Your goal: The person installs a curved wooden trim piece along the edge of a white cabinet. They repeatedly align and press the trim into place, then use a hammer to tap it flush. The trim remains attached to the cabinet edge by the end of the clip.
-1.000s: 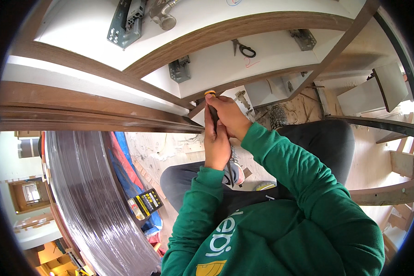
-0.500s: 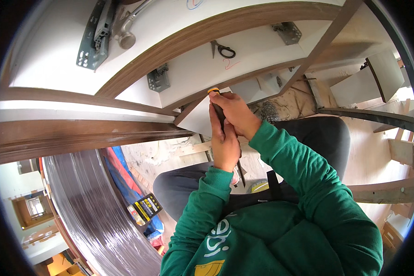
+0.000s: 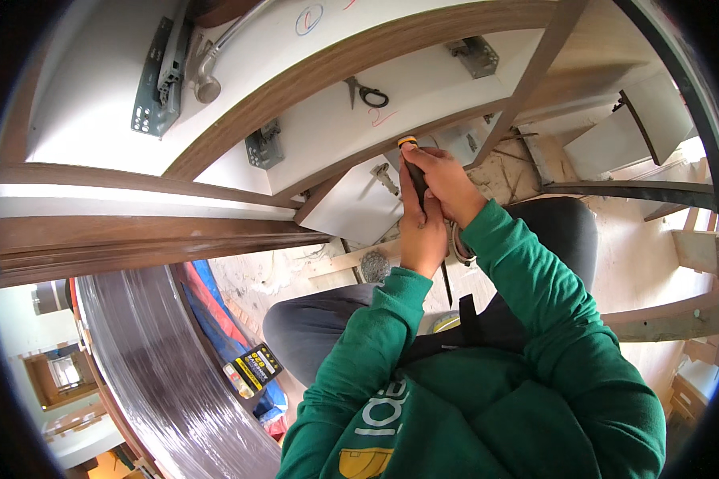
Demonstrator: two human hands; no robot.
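Note:
My right hand [image 3: 452, 184] and my left hand [image 3: 420, 231] are closed together round a dark-handled tool [image 3: 411, 169] with a yellow band at its top, held upright just below the cabinet's lower wooden edge. A thin dark length shows below my hands; whether it belongs to the tool I cannot tell. A white door panel [image 3: 339, 209] with a metal hinge [image 3: 385, 177] is beside my hands. On the white shelves above lie scissors [image 3: 367, 95], a hammer [image 3: 208, 84] and metal runner fittings [image 3: 156, 88].
A wooden rail [image 3: 136, 236] runs across the left. Below it are plastic-wrapped curved panels [image 3: 152, 351] and a black-yellow box [image 3: 254, 369]. At the right stand white panels [image 3: 607, 148], a dark curved bar [image 3: 631, 190] and timber pieces [image 3: 695, 254]. My bent legs rest on the littered floor.
My joined hands, still round the tool, have moved right and a little upward. More of the white panel and its hinge shows now. The view has shifted slightly.

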